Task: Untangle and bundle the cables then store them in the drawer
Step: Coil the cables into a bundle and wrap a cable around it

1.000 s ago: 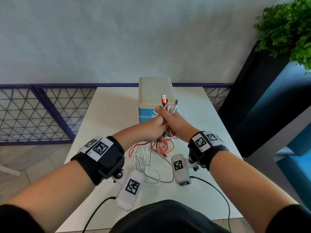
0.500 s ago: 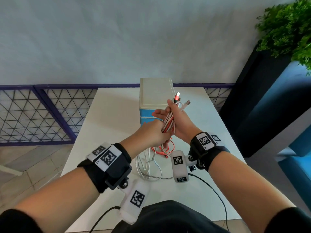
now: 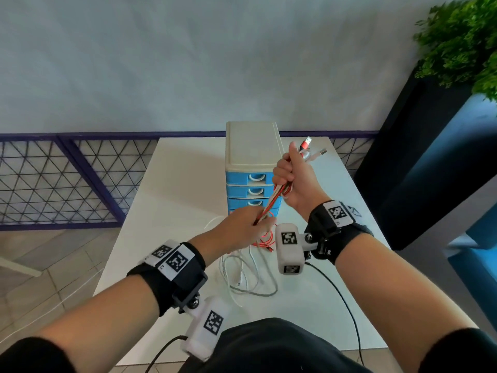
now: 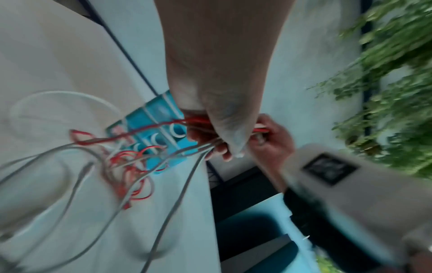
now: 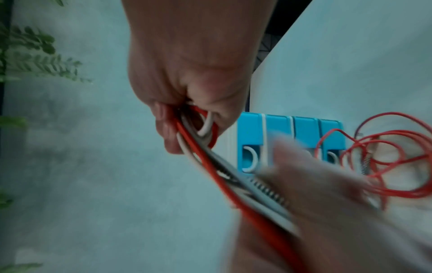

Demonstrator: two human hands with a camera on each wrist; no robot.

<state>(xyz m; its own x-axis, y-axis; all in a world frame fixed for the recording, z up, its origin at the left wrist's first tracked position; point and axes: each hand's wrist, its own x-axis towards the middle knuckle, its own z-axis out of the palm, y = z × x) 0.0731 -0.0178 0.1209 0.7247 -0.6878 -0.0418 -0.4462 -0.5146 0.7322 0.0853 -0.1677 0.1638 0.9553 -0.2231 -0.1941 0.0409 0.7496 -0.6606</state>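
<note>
A bunch of red, white and grey cables (image 3: 272, 201) runs taut between my two hands above the white table (image 3: 183, 179). My right hand (image 3: 291, 179) grips the upper end, raised in front of the drawer unit; the USB plugs (image 3: 309, 148) stick out above its fist. In the right wrist view its fingers (image 5: 168, 129) curl round the cables (image 5: 201, 146). Lower down, my left hand (image 3: 246, 223) grips the same bunch (image 4: 198, 122). The loose ends (image 3: 248, 275) lie coiled on the table, red loops (image 4: 131, 166) among grey ones. The blue drawer unit (image 3: 252, 168) stands behind, all its drawers shut.
A wire-mesh fence (image 3: 53, 179) runs behind the table at left. A dark planter with a green plant (image 3: 462, 41) stands at right, next to a blue seat (image 3: 481, 238). Black camera leads (image 3: 347, 305) trail over the table's near edge.
My right hand has risen up and to the right with the plug ends. My left hand has slid down the bunch, so the cables are now stretched straight between the hands.
</note>
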